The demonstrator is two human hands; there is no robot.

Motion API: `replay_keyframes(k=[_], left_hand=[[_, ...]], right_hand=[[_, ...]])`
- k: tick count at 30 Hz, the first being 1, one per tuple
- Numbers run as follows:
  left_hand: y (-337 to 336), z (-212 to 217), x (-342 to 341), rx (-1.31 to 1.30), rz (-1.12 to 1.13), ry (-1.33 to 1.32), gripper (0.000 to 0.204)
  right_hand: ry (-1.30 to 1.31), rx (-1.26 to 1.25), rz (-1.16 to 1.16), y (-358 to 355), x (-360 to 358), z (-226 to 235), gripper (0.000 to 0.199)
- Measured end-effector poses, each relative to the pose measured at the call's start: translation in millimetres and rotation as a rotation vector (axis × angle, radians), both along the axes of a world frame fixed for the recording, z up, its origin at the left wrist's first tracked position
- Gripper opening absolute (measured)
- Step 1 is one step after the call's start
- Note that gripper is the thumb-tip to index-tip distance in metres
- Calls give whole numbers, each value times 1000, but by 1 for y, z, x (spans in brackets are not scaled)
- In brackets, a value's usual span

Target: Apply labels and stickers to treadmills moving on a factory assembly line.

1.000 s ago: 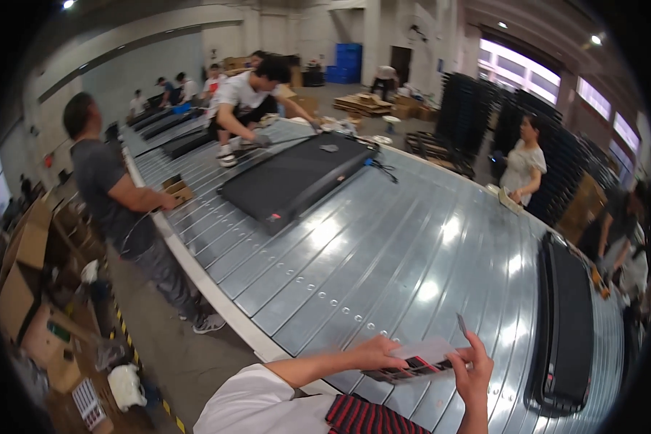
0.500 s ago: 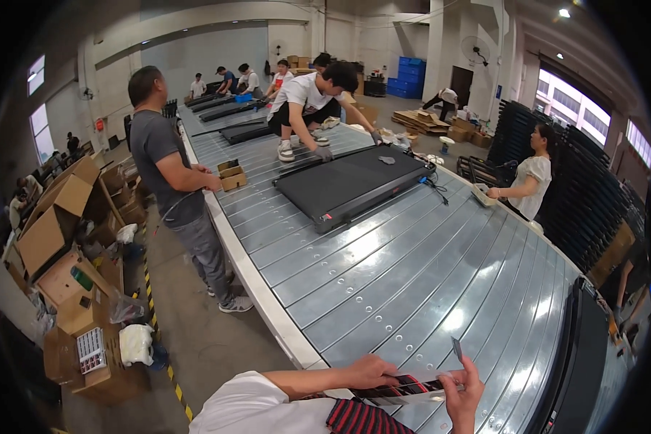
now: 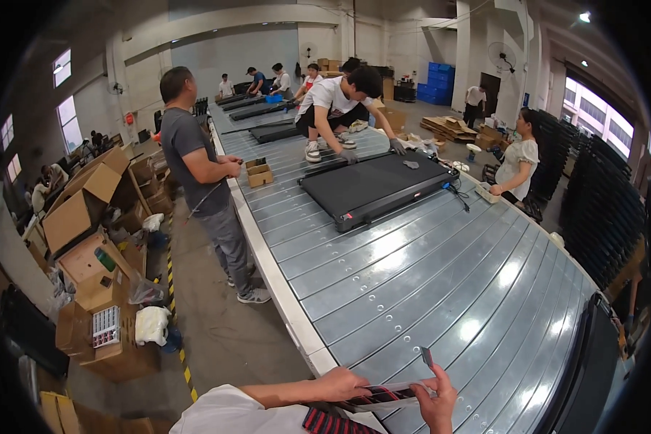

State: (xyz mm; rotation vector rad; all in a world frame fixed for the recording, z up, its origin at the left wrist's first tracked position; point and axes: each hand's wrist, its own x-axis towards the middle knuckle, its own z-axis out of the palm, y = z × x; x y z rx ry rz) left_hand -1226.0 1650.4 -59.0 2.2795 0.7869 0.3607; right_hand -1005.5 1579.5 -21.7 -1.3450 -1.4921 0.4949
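Note:
My left hand point(image 3: 343, 383) and my right hand point(image 3: 440, 399) are at the bottom edge, over the near end of a grey slatted conveyor table point(image 3: 441, 289). Together they hold a long flat white strip with dark and red markings point(image 3: 387, 396). The left hand grips its left end. My right hand holds the other end, where a small grey tab point(image 3: 427, 356) sticks up above the fingers. My white sleeve shows at the lower left.
A black flat machine point(image 3: 376, 188) lies further up the table and a person in white point(image 3: 340, 101) crouches behind it. Another black machine point(image 3: 593, 369) lies at the right. A person in grey point(image 3: 195, 166) stands on the left aisle by cardboard boxes point(image 3: 87, 210). Another person point(image 3: 517, 163) stands at the right.
The view has swung left and downward, bringing more of the aisle and boxes into sight. Both hands stay on the strip, and the right hand's fingers have closed around its end.

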Motion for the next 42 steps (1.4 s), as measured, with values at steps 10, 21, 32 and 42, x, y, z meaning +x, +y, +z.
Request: replay_keyframes(k=[10,21,32,42], left_hand=[[16,-16,-83,93,-12,59,22],[29,-52,-253,-18,157,-209,18],[65,-72,-337,-16,339,-335,22],[153,-44,-324,-56,201,-339,22]], right_hand=[[176,-278,244,8,-71,0,38],[-94,-211,465,90,-246,10,50],[-181,-323,639,157,-338,20,49],[-82,-174,525,226,-311,6,51]])
